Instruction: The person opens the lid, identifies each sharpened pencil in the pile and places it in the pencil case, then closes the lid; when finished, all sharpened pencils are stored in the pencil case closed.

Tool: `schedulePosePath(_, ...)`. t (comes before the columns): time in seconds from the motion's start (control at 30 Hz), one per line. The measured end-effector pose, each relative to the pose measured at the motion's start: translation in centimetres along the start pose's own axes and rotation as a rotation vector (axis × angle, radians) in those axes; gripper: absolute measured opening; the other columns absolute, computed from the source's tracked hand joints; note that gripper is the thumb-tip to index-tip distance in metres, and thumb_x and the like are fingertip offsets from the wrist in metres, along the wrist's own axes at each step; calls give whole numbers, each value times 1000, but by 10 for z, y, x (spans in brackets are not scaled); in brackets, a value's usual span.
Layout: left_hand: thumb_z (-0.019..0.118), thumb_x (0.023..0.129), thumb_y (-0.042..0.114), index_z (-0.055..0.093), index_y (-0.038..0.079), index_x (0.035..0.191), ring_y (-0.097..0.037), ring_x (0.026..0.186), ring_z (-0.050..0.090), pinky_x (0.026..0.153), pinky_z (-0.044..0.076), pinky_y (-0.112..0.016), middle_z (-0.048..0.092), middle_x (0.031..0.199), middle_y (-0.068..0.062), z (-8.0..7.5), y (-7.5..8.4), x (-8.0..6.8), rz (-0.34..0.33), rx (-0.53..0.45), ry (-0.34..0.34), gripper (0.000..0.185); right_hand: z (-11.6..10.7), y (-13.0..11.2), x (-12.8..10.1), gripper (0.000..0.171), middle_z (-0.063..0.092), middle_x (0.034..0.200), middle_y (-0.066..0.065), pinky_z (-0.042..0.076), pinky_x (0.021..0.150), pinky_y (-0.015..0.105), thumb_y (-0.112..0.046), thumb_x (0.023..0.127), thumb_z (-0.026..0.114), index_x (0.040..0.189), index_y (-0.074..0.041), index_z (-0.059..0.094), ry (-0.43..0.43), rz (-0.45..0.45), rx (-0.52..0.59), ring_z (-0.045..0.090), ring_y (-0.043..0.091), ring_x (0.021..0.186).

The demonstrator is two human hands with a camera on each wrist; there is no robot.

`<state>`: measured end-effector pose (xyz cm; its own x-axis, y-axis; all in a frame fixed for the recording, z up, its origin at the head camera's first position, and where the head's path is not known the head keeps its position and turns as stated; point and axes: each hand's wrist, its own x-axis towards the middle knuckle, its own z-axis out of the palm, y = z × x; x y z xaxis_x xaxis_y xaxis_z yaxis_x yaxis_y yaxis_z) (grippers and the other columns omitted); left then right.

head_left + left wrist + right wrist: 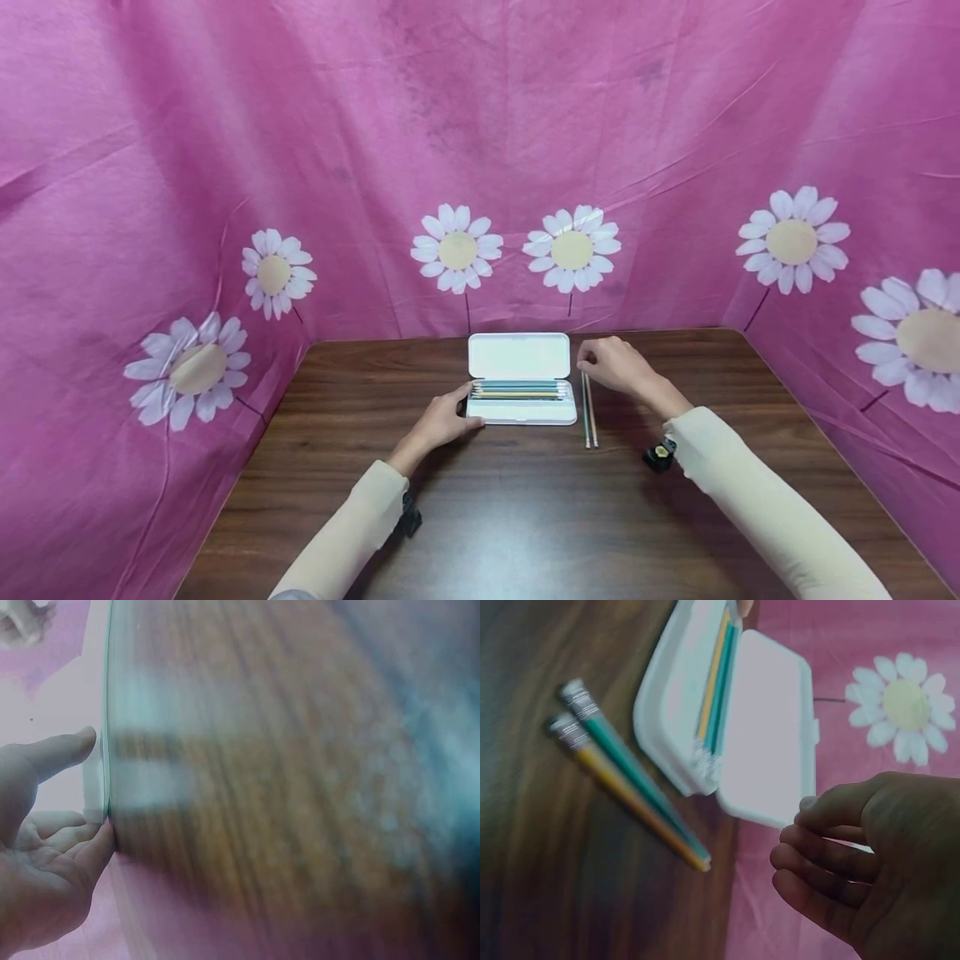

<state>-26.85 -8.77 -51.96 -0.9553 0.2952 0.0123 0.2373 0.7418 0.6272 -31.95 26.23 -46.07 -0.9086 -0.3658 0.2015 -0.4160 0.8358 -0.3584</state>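
A white pencil case lies open at the table's middle, its lid folded back and several pencils lined up inside. My left hand rests against the case's left end; in the left wrist view its fingers lie fairly straight along the case's edge. Two loose pencils, one green and one yellow, lie side by side on the table just right of the case. Over their far ends hovers my right hand, fingers loosely curled and holding nothing.
The dark wooden table is walled on three sides by pink cloth printed with white daisies. Bare wood stretches between the case and the near edge. Both forearms wear cream sleeves.
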Motion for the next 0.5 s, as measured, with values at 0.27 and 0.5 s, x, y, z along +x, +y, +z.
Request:
schedulePosePath(0.27, 85, 90, 28, 46, -1, 159, -42, 143, 55, 121, 45, -54, 56, 155, -25, -2, 1, -1, 3, -16, 5, 84, 19, 20, -29, 9, 76, 86, 6, 57, 75, 52, -18, 95, 74, 90, -11, 76, -31, 89, 7, 67, 24, 78)
schedulePosePath(0.5, 85, 91, 30, 46, 0, 160, -41, 144, 55, 121, 45, -53, 55, 156, -24, 0, 0, 0, -2, -10, -6, 84, 36, 23, -41, 17, 71, 78, 2, 54, 67, 47, -21, 94, 76, 79, -16, 70, -71, 141, 5, 64, 22, 72)
